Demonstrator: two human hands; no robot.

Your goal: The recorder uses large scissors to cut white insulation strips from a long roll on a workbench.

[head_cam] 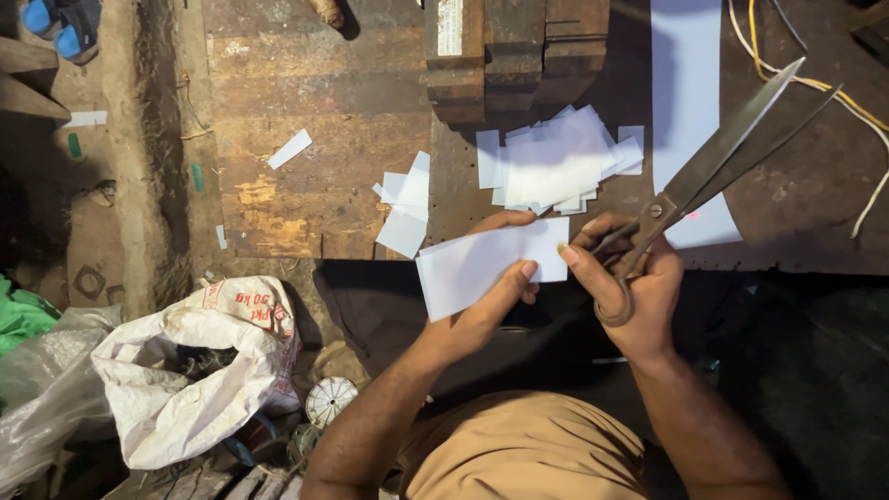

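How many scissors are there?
1. The big metal scissors are in the right hand, blades pointing up and away to the right. The left hand holds a white paper strip. None show elsewhere, though clutter could hide some.

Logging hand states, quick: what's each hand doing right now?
Left hand: closed on a white paper strip.
Right hand: closed on large metal scissors, fingertip touching the strip.

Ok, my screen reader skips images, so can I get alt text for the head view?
Left hand holds a white rectangular paper strip; right hand holds large grey metal scissors, blades open. A pile of cut white paper pieces lies on the worn wooden bench.
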